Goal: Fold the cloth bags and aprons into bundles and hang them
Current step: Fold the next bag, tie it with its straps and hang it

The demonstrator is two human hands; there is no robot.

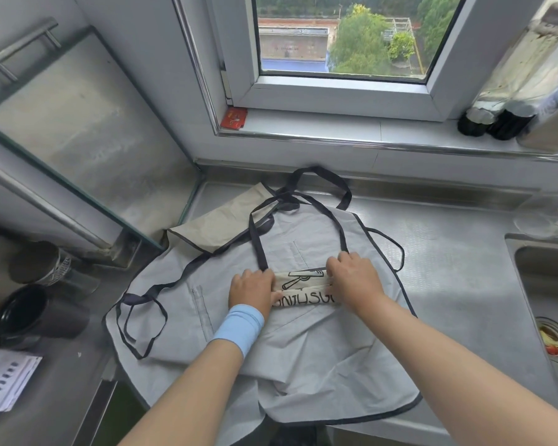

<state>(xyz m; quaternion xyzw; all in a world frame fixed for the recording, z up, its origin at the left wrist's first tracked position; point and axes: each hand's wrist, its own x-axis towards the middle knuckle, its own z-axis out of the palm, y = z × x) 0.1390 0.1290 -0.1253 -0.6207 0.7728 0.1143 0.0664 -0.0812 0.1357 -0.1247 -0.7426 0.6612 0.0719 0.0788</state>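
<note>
Reaching forward over the table, the left hand and the right hand each grip one end of the cream cloth bag, fingers curled over it. The bag, folded into a narrow bundle with black print, lies on the grey apron spread across the table. Beyond, at the left, lies a beige cloth; a dark strap loop reaches the wall under the window.
</note>
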